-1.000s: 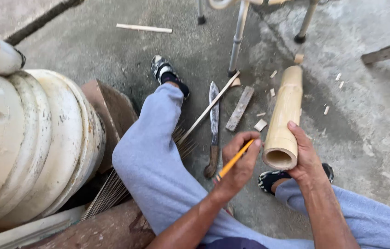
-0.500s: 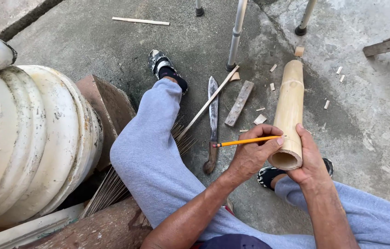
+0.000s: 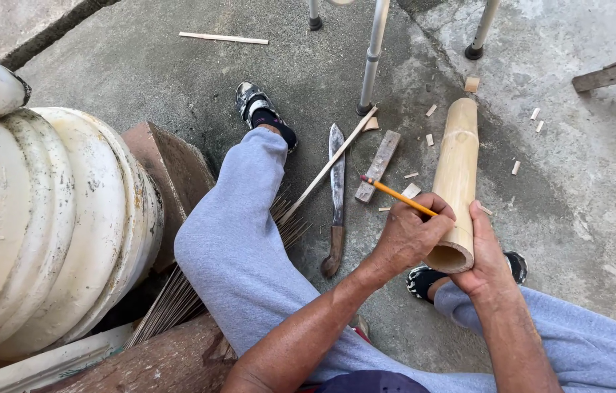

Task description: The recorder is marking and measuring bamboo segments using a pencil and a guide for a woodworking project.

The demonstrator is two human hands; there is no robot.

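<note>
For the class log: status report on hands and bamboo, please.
Left hand holds pencil against bamboo tube. Right hand steadies tube. Knife on ground alongside.

Pencil (image 3: 397, 196) (left hand (image 3: 411, 236)) against bamboo tube (image 3: 455, 167)

No packages, labels, signs or screens anywhere I look — nothing boxed, wrapped, printed or lit up around me.
</note>
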